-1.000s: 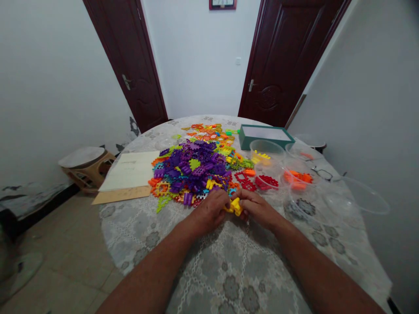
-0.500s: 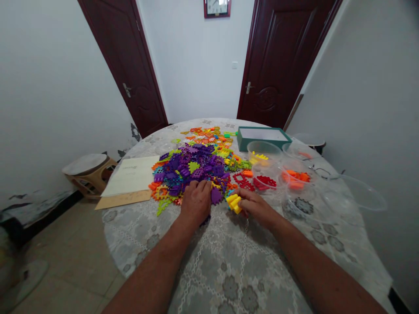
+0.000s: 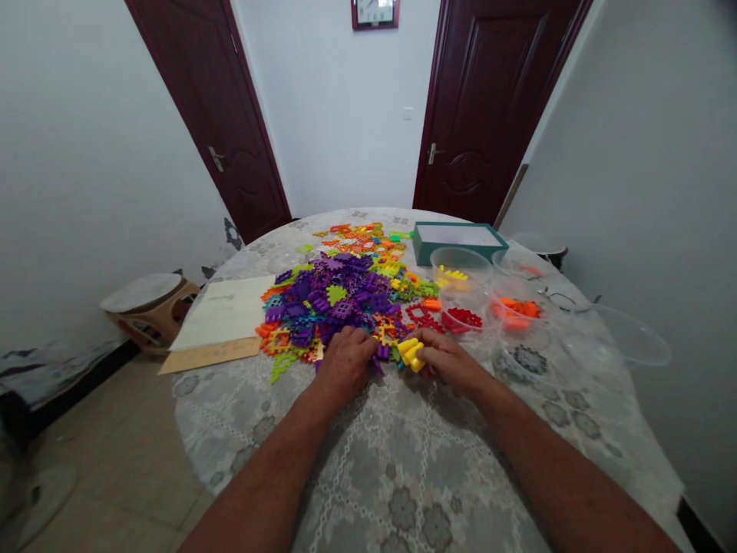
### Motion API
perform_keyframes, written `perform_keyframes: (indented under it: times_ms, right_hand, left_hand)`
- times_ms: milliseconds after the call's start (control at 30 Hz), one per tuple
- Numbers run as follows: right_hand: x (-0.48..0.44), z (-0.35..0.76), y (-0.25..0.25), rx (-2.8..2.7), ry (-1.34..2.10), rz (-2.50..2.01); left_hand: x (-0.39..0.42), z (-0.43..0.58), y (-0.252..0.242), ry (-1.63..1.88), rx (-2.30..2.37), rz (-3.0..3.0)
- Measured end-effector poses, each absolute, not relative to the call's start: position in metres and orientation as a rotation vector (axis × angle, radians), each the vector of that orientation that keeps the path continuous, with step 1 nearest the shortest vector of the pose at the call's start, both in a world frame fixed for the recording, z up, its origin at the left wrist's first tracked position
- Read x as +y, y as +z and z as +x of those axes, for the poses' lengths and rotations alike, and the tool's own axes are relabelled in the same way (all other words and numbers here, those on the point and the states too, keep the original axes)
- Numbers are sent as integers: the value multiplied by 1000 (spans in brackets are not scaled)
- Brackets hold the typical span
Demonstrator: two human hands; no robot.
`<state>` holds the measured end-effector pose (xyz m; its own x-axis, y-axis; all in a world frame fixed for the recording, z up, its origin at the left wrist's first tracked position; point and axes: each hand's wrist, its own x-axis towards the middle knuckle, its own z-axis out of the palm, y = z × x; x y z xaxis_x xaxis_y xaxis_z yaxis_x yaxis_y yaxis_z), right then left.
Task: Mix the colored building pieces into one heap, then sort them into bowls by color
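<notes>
My right hand (image 3: 446,357) is closed on yellow ribbed plastic building pieces (image 3: 411,354), held just above the tablecloth at the near right of the pile. To its left, my left hand (image 3: 348,361) rests at the pile's near edge, thumb and fingers pinched round a purple plastic building piece (image 3: 381,355); its fingertips are partly hidden. Beyond both hands spreads a heap of interlocking plastic pieces (image 3: 339,288), mostly purple, with lime green, orange and blue among them. Red pieces (image 3: 423,316) lie just past my right hand.
Clear plastic tubs (image 3: 461,265) on the right hold yellow, red, orange and grey pieces. A green box (image 3: 459,251) stands behind them, and glasses (image 3: 561,298) lie beside the tubs. Paper (image 3: 222,315) and a tan strip (image 3: 210,355) lie left. A stool (image 3: 147,296) stands beside the table.
The purple piece that lay flat beside my left hand now appears tilted at its fingertips. My right hand keeps the yellow pieces in nearly the same place. The view has shifted slightly.
</notes>
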<state>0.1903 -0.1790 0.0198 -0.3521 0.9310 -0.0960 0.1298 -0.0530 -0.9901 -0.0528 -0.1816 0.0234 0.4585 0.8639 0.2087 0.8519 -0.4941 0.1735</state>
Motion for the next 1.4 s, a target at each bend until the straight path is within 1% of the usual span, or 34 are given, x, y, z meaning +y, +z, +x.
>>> perform_keyframes:
  times_ms: [133,200,333,433,500,567,700,767,967,1300,1400]
  right_hand:
    - [-178,194,21,-1500,1440,-1170]
    - [-177,196,22,-1493,1419,-1194]
    - [-174,200,22,-1468,1389,-1229]
    - [-172,202,19,-1458,1377,-1228]
    - [-172,201,18,-1464,1370,-1218]
    - [-172,200,16,-1470,1368,-1210]
    - [-172,198,16,-1487,1375,-1205]
    - [-173,197,15,-1495,1379,-1208]
    - [-173,196,16,-1503,1382,-1181]
    - [-171,196,13,-1493,1386,-1181]
    - [-170,197,10,-1497,1388,-1185]
  left_hand:
    - [-178,-54,13,463,1319,2622]
    - [-176,-58,11,468,1272,2626]
    - [-171,-72,17,539,1398,2607]
    - [-172,-77,24,729,1515,2535]
    - [-173,-73,26,805,1508,2513]
    - [-174,-65,24,743,1470,2564]
    - [-177,-48,17,458,1459,2733]
    - [-178,-43,15,396,1470,2754]
    - [-179,-40,20,356,1558,2718]
    - [-176,-42,19,474,1618,2691]
    - [-177,-41,19,455,1631,2697]
